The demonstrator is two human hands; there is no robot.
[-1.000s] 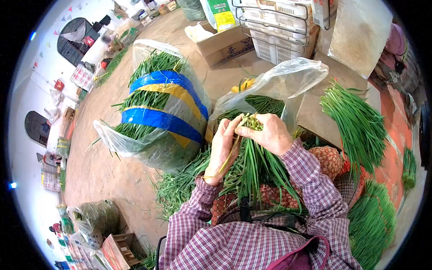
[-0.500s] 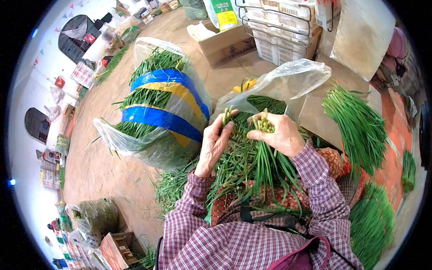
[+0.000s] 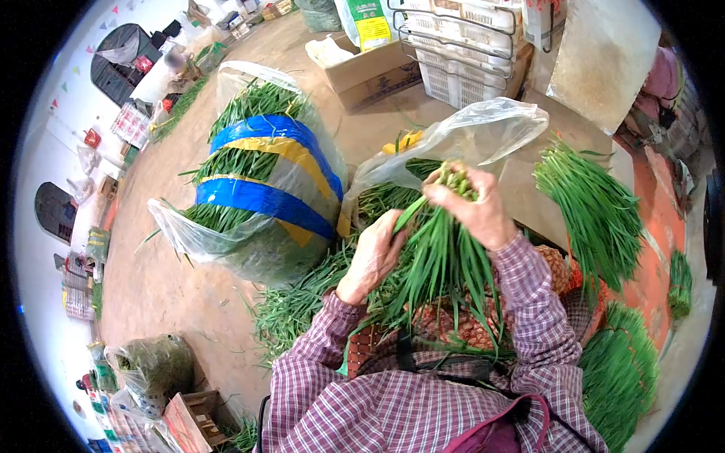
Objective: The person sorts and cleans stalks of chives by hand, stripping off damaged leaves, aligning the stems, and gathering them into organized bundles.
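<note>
My right hand (image 3: 476,204) is closed round the stalk ends of a bunch of green stems (image 3: 449,260), whose long leaves hang down over my lap. Lower and to the left, my left hand (image 3: 377,253) pinches some green leaves at the left side of that bunch. Loose green leaves (image 3: 302,306) lie heaped under and left of my hands. Just behind the hands stands an open clear plastic bag (image 3: 483,132) with greens inside.
A clear bag of greens with blue and yellow bands (image 3: 264,196) stands left. Behind are a cardboard box (image 3: 377,72) and white crates (image 3: 464,75). Bundled greens (image 3: 593,211) lie right, more (image 3: 619,370) below. A wooden crate (image 3: 200,423) sits lower left. A person (image 3: 177,68) is far back.
My left hand parted from the bunch with a few stalks, which no longer show apart in it, and now touches the leaves lower down. My right hand has risen slightly with the bunch.
</note>
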